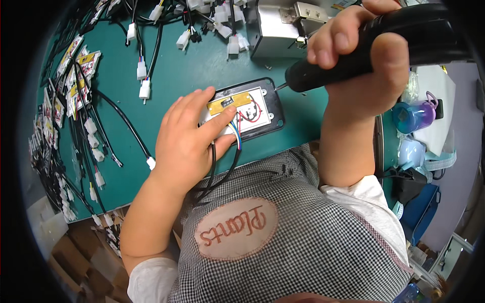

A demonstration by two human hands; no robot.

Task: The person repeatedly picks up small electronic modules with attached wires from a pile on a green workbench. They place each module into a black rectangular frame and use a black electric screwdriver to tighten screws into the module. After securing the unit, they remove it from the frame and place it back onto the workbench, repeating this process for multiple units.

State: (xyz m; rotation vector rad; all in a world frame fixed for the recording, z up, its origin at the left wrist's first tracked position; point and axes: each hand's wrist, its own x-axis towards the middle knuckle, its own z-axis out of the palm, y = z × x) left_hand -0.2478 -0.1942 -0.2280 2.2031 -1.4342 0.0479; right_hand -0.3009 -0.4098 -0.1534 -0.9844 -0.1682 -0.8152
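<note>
Black housing (252, 108) lying flat on green bench (187, 65), near edge, centre. Left hand (189, 141) pressed on its left half, fingers (222, 117) spread over yellow board (230, 102) and coloured wires (236, 132). Right hand (361, 60) wrapped tight round black electric screwdriver (364, 48), bit at housing's far right corner.

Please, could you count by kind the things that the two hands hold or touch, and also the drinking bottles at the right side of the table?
Electric screwdriver, black, gripped by the right hand: 1
Black case with open board and wires, pressed by the left hand: 1
Drinking bottles: 2, one blue and purple, one pale blue
Total: 4
</note>
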